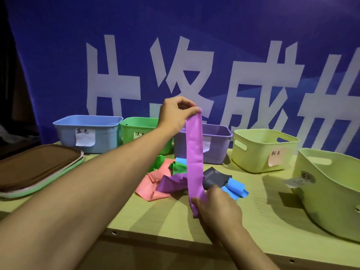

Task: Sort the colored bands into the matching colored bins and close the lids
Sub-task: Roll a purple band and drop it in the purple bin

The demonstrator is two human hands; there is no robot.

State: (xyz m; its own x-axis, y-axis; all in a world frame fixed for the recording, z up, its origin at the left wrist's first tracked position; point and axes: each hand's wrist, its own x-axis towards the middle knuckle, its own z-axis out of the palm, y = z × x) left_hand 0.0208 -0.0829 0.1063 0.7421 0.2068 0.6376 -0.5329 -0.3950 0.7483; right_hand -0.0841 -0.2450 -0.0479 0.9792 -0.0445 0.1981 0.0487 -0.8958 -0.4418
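A long purple band [193,152] hangs stretched upright between my hands. My left hand [176,112] pinches its top end, raised in front of the purple bin [216,142]. My right hand [216,207] grips its bottom end just above the table. Behind the band lies a pile of bands: pink [153,184], green [175,166], a second purple [171,183], grey [213,177] and blue [234,187]. Along the back stand an open blue bin [87,131], green bin [136,131], the purple bin and a yellow-green bin [263,151].
A stack of lids [37,168] with a brown one on top lies at the table's left. Another yellow-green bin [331,190] with a grey label stands at the right edge. A blue banner [194,55] hangs right behind the bins. The table's front edge [155,236] runs below my arms.
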